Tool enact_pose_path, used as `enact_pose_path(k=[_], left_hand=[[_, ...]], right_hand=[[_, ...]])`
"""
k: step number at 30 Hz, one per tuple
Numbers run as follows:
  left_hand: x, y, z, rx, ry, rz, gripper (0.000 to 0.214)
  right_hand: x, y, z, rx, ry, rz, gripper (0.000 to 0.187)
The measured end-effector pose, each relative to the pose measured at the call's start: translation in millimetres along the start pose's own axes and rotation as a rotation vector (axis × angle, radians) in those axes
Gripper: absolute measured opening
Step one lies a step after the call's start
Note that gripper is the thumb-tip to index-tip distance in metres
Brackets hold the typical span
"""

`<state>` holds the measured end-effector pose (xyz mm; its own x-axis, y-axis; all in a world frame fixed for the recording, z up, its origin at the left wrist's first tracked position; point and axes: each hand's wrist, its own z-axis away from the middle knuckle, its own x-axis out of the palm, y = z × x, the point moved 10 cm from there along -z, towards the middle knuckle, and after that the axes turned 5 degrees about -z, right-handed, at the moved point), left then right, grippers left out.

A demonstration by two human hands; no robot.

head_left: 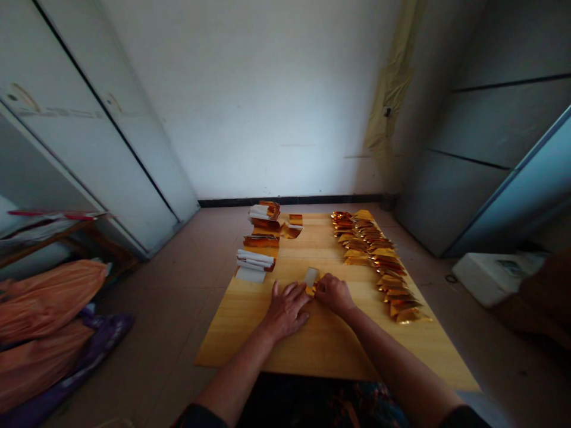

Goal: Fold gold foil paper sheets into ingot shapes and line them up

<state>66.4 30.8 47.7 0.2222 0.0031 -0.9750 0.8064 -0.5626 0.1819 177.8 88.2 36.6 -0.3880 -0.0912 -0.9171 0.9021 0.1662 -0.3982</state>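
Gold-foil paper (311, 280) rests between left hand (285, 310) and right hand (334, 294), touching both.

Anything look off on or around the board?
Two things. A loose gold foil piece lies at an angle, off to the side of the untidy stacks of gold foil and white paper on the wooden board. Also, a yellowed sheet hangs unevenly down the wall corner, apparently peeling.

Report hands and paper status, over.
Right hand closed on a folded gold-and-white paper. Left hand spread beside it on the wooden board. Folded gold foil pieces lined up right.
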Motion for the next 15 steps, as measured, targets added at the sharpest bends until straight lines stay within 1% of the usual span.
enact_pose_path(k=[5,9,12,15], left_hand=[[3.6,-1.6,0.8,-0.006,-0.004,-0.012,0.039],[2.8,-1.3,0.8,-0.01,-0.005,-0.017,0.04],[1.9,-1.1,-0.5,-0.021,0.006,-0.021,0.04],[1.2,-2.0,-3.0,-0.047,0.03,-0.029,0.036]], right_hand=[[-0.4,2.0,0.4,-0.003,0.018,-0.028,0.011],[-4.7,-0.4,3.7,-0.036,0.059,-0.039,0.01],[-7.9,-2.5,6.4,-0.055,0.084,-0.083,0.006],[-7.6,-1.2,6.1,-0.058,0.084,-0.132,0.005]])
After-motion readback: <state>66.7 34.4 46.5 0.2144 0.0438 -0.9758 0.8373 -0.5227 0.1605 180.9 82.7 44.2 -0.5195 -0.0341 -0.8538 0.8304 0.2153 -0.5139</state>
